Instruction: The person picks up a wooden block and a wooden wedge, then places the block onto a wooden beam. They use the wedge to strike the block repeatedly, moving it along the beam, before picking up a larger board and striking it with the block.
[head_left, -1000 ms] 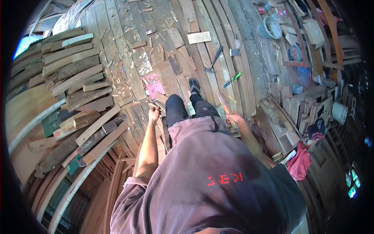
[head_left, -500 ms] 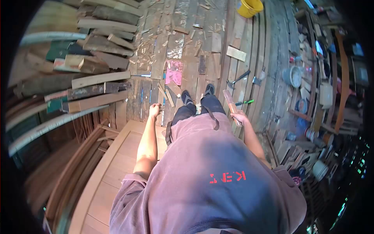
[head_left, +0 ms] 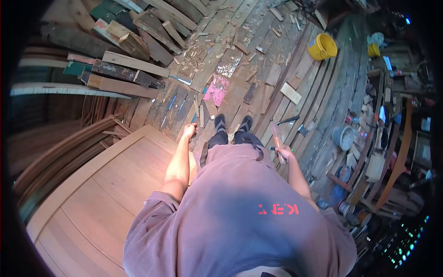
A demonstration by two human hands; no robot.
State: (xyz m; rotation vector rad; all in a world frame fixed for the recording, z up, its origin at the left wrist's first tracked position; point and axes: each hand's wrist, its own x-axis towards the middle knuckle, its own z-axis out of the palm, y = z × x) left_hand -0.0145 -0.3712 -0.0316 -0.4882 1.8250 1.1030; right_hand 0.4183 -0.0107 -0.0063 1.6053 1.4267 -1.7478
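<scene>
My right hand is closed around a long, flat, brownish wooden piece, whose far end points up toward my feet. Beyond it on the floorboards lies a dark-handled hammer-like tool, with a bit of green close beside my fingers. My left hand hangs at my other side, its fingers curled in. A small dark patch shows by those fingertips, and I cannot tell what it is. Just below the left forearm lies a large panelled wooden door.
Stacked timber juts out at the upper left. Wood scraps and a pink sheet lie on the plank floor. Farther off stand a yellow bucket and a grey bucket, with cluttered shelving along the right.
The view has turned, so the floor and timber appear tilted and more of the door shows. My right hand keeps hold of the wooden piece; my left hand stays low with fingers curled.
</scene>
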